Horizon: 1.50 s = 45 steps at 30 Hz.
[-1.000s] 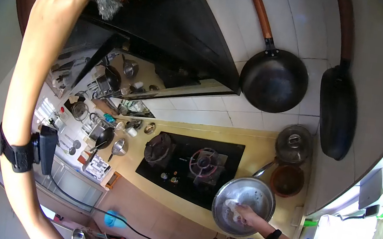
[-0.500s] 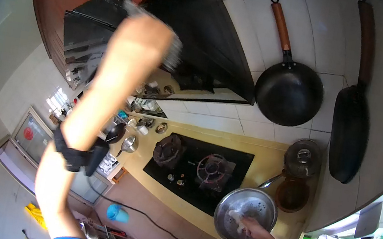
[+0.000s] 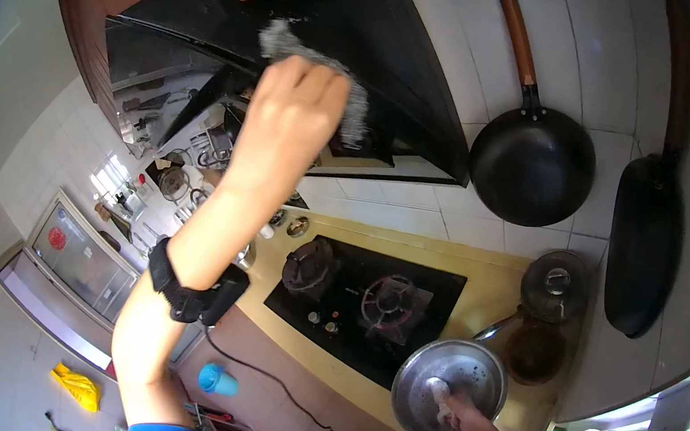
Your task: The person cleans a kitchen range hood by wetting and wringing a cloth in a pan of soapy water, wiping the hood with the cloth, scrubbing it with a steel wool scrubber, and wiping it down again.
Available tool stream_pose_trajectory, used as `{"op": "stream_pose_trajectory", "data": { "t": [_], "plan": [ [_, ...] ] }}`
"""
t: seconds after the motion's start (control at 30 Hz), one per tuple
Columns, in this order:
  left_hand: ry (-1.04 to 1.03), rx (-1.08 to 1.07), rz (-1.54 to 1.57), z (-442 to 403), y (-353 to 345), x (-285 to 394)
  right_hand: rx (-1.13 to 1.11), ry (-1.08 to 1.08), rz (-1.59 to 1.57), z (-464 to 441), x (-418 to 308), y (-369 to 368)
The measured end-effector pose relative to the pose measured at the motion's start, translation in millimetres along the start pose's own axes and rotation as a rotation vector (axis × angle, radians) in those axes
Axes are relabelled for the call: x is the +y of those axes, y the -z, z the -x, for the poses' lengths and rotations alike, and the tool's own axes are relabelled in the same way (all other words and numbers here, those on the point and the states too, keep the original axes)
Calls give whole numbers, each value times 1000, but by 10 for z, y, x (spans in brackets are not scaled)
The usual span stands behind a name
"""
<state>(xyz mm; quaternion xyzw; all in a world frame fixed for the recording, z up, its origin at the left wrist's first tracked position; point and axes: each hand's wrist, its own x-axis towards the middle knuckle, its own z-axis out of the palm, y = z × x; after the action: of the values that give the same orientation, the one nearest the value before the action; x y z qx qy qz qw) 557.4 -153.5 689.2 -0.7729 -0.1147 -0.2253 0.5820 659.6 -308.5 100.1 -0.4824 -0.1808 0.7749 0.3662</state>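
Observation:
My left hand (image 3: 299,104) is raised to the black range hood (image 3: 351,9), its fingers closed on a grey cloth (image 3: 352,113). The cloth spreads out on both sides of the hand and lies over the hood's dark surface. Down at the right, my right hand (image 3: 460,414) reaches into a metal pan (image 3: 480,359) near the counter's front edge. Its fingers are curled around a whitish, limp thing (image 3: 437,388) that I cannot make out clearly. Dark specks dot the pan's inside.
Below the hood, a black gas stove (image 3: 343,342) is set into the yellow counter (image 3: 295,357). A wok (image 3: 533,166) and a dark pan (image 3: 645,245) hang on the wall. A glass-lidded pot (image 3: 552,284) and brown bowl (image 3: 535,352) stand beside the metal pan.
My left hand has moved right and slightly down along the hood with the grey cloth. My right hand stays inside the metal pan. The whole view has shifted slightly.

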Motion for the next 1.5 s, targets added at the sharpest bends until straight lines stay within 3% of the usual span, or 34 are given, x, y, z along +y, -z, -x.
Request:
{"op": "stream_pose_trajectory", "data": {
  "t": [0.07,0.17,0.33,0.43,0.53,0.67,0.77,0.93,1.07,1.2,1.27,1.4,1.5],
  "plan": [
    [-92,-12,-94,-23,-109,18,-29,14,-4,38,12,30],
    [-20,-86,-172,-82,146,-197,-56,15,-11,-11,56,128],
    [71,-23,-406,-200,850,-845,-71,58,25,-225,225,224],
    [119,47,-333,-200,958,-878,-55,25,21,-356,349,274],
    [8,-19,-245,-53,580,-507,-141,50,-15,-391,482,355],
    [71,-71,-199,67,61,108,-115,-58,-71,-205,255,201],
    [-15,-76,-249,63,-105,260,-115,-76,-56,-194,249,271],
    [54,-57,-527,-139,348,-269,5,-142,-97,-338,303,284],
    [100,-6,-779,-298,812,-696,-32,-150,-91,-228,215,178],
    [120,-48,-560,-150,747,-589,-84,-164,-149,-399,442,309],
    [34,-30,-487,-1,436,-306,-81,-171,-164,-394,450,307],
    [128,-101,-278,-26,-97,228,-135,-138,-118,-281,350,268],
    [26,-74,-281,-106,-371,379,-145,-153,-104,-181,245,218]
  ]
}}
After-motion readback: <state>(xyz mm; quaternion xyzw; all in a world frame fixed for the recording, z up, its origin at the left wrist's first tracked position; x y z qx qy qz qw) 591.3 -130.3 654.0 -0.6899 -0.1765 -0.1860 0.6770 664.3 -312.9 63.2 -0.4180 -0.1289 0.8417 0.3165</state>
